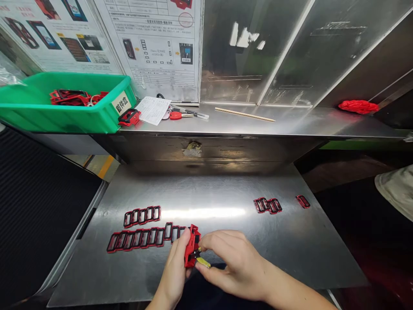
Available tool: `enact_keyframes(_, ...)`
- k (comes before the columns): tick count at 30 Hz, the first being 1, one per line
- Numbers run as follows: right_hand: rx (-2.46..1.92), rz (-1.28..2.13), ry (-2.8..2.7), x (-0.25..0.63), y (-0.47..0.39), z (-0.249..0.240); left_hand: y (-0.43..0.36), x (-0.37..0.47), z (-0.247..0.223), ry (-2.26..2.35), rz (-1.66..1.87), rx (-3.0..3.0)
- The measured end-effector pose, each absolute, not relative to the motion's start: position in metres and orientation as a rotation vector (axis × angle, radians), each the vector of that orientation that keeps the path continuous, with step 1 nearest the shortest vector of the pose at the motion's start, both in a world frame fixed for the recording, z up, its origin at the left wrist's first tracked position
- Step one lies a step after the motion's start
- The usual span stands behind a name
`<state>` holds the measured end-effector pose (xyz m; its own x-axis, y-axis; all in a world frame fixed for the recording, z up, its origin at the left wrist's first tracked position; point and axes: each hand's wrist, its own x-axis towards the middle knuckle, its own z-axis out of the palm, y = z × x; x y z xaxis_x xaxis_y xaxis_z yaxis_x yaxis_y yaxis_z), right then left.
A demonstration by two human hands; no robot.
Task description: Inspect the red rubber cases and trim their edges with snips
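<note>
My left hand (176, 267) is closed around a red plastic frame part (192, 245) with black inserts, held on edge above the metal table. My right hand (234, 262) pinches a small yellow-and-black tool (203, 261) between thumb and fingers. Its dark end is against the lower part of the frame; the exact kind of tool is too small to make out. Just beyond my left hand lies a long row of red-and-black frames (138, 237), partly hidden by the hand at its right end. A shorter row of similar frames (142, 216) lies behind it.
Several overlapping frames (267, 205) and a single frame (303, 201) lie on the table's right side. A green bin (64, 120) of red parts, keys (176, 115), a wooden stick (245, 114) and a red bundle (358, 106) are on the shelf. A black conveyor belt (41, 215) runs left; a person's sleeve (396, 189) shows right.
</note>
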<state>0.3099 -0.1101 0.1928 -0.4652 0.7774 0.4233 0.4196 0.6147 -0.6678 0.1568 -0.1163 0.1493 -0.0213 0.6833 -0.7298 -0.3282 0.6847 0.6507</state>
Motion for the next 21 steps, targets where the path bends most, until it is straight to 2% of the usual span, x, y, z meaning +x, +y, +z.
enact_keyframes(21, -0.98, 0.631, -2.275, 0.31, -0.11, 0.2, -0.12, 0.15, 0.137, 1.423, 0.81, 0.374)
